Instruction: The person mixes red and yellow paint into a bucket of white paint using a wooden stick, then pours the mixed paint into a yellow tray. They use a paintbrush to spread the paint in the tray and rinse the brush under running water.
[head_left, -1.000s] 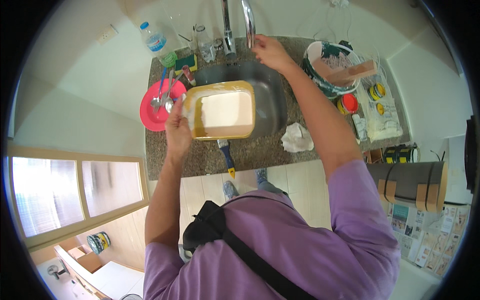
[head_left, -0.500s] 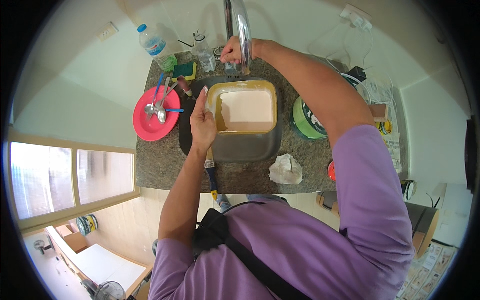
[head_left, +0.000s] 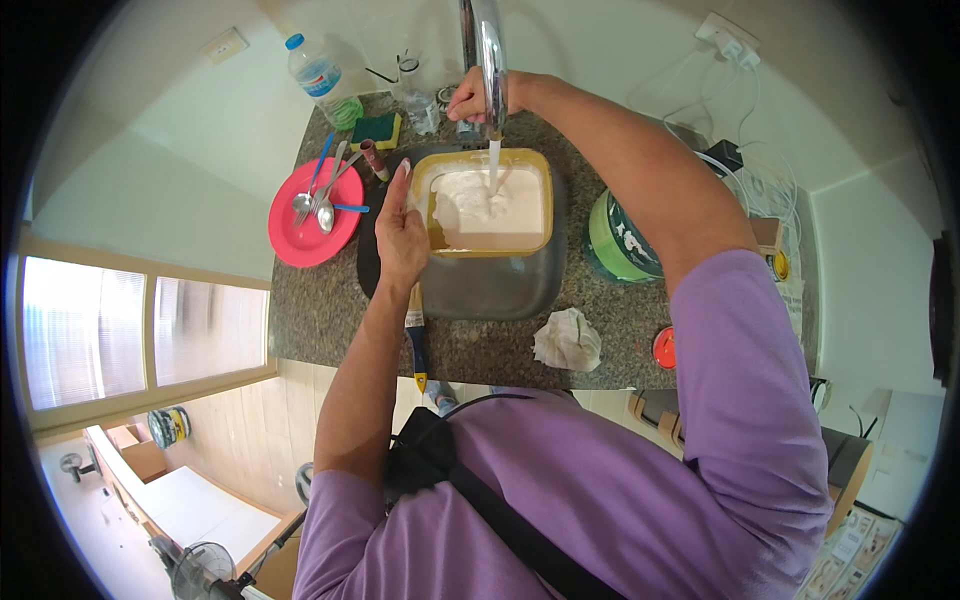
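A yellow rectangular tub (head_left: pixel 538 245) of pale, cream-coloured liquid sits in the dark grey sink (head_left: pixel 500 295). My left hand (head_left: pixel 402 245) grips its left side, one whitish-smeared finger stretched along the rim. Water runs from the chrome faucet (head_left: pixel 494 75) into the tub and stirs up the liquid. Behind the spout, my right hand (head_left: pixel 478 97) is closed at the faucet handle, which the hand and spout mostly hide. Below my left wrist, a paintbrush (head_left: pixel 417 345) with a dark blue, yellow-tipped handle lies across the sink's front edge.
Left of the sink are a pink plate (head_left: pixel 290 245) with cutlery, a sponge (head_left: pixel 376 131) and a plastic bottle (head_left: pixel 322 85). To the right stand a green bucket (head_left: pixel 618 245), a crumpled white cloth (head_left: pixel 568 340) and a red lid (head_left: pixel 664 347). Cables (head_left: pixel 745 165) trail at the back right.
Water now flows from the faucet into the tub, where the liquid's smooth surface has become churned. Both hands stay in nearly the same places.
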